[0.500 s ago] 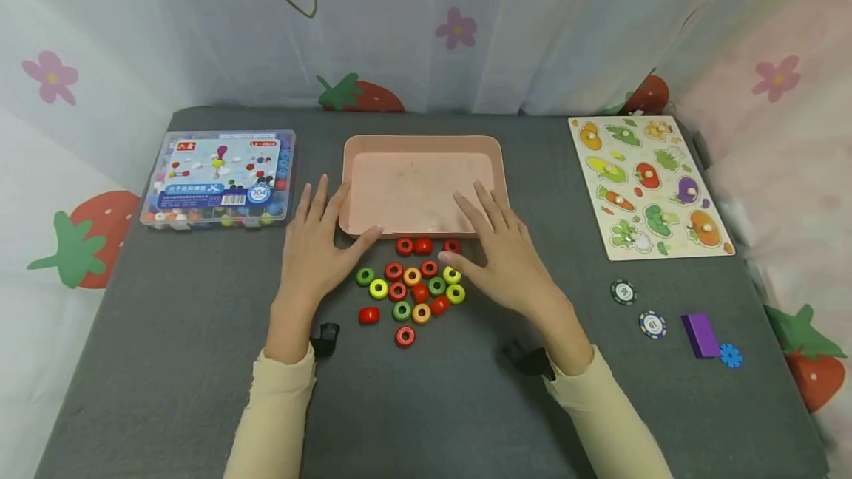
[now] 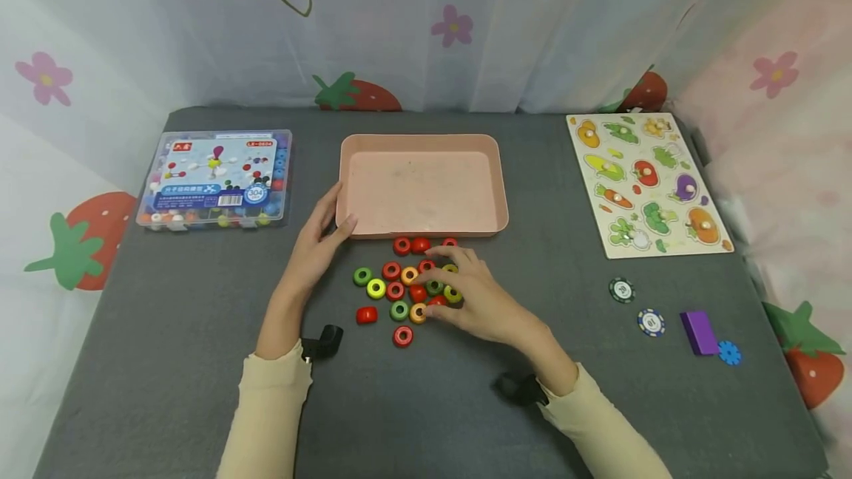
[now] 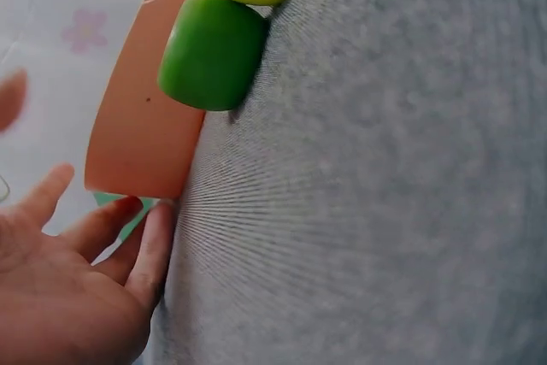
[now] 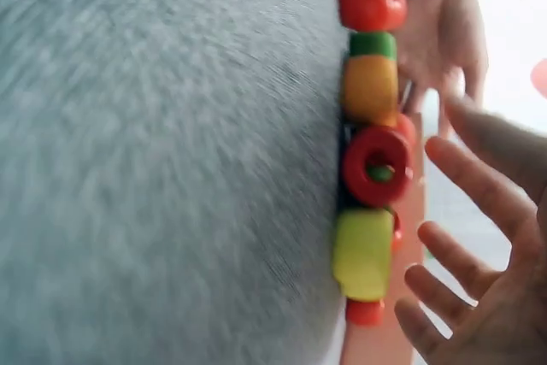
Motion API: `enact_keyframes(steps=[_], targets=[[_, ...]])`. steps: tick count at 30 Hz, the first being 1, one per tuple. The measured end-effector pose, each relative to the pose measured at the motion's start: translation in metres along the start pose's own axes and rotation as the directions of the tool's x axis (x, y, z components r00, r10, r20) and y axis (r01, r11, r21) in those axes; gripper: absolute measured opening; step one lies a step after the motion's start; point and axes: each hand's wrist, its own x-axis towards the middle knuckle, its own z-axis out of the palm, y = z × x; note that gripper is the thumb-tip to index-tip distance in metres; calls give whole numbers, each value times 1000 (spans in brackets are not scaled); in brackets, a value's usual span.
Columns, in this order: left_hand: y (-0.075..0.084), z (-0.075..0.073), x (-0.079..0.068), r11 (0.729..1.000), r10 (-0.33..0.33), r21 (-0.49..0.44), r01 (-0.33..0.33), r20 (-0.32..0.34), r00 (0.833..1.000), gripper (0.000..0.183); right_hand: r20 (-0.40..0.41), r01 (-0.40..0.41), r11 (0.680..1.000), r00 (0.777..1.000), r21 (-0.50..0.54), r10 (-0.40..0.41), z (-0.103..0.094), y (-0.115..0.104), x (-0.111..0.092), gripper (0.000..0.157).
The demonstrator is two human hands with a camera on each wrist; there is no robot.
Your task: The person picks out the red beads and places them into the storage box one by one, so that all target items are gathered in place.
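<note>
Beside the left end of a pink tray [image 2: 422, 183] is my left hand [image 2: 309, 261], fingers along its side and thumb near the front-left corner. In the left wrist view those fingertips meet the tray's outer wall [image 3: 145, 134]. Over a loose group of red, orange, yellow and green ring-shaped beads [image 2: 402, 335] hovers my right hand [image 2: 482, 298]. Its fingers are spread and bent a little, with nothing held between them. The right wrist view has a red bead [image 4: 376, 166] on its side, apart from the fingertips. Part of the group is hidden under the right hand.
A lidded clear box of small parts [image 2: 220, 176] lies at the back left. At the back right is a vegetable puzzle board [image 2: 646, 183]. Two poker chips [image 2: 622, 290], a purple block [image 2: 700, 333] and a blue toothed disc [image 2: 729, 352] lie to the right.
The left hand has moved from above the tray's corner to against its left side. The right hand has moved left and nearer the body, from the tray's front edge to over the beads.
</note>
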Motion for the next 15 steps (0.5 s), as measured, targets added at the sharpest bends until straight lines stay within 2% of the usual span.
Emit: enact_keyframes(steps=[4,8,11,15], targets=[[-6,-2,1,998,-42,-43,43,16,999,67,-20,-8,998,1000,-58,7,8,-1,9,28],[-7,-4,1,995,-84,-52,86,31,996,65,-6,-11,996,1000,-91,11,10,-4,16,25],[-6,-5,0,994,-98,-42,99,34,995,64,11,-5,999,1000,-53,5,8,-6,20,24],[-4,-5,-1,995,-96,-31,97,35,995,64,-22,5,995,1000,96,-3,-3,-4,29,22]])
